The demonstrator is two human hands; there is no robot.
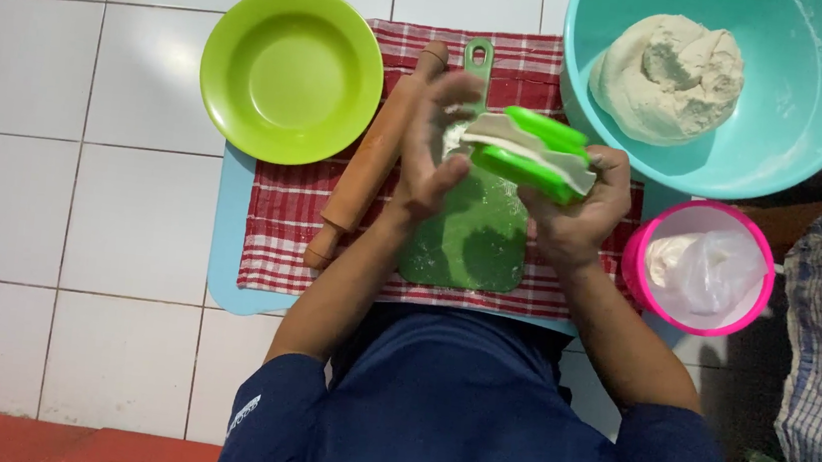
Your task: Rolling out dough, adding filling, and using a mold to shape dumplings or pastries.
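the right hand (579, 212) holds a green hinged dumpling mould (531, 155) above the green cutting board (476, 232), fingers curled under and clamped round its lower half. the mould is partly folded, its two green halves standing a little apart with a pale sheet of dough (501, 134) caught between them and spilling out on the side toward the left hand. its long axis runs roughly across the view, tilted so that the end nearer the teal bowl (806, 88) sits slightly lower in the picture, and the open mouth seems to face the left hand, though the blur makes that hard to be sure of. the left hand (436, 143) is just beside the mould, fingers spread and raised, the fingertips touching or nearly touching the dough edge; it grips nothing that can be seen. the board lies on a red checked cloth (280, 238) with its handle pointing away from the person. a wooden rolling pin (375, 157) lies slantwise on the cloth beside the left wrist. a lime green plate (290, 74) stands further left, a lump of dough (667, 75) sits in the teal bowl, and a pink tub (643, 273) with a plastic bag in it is near the right forearm.
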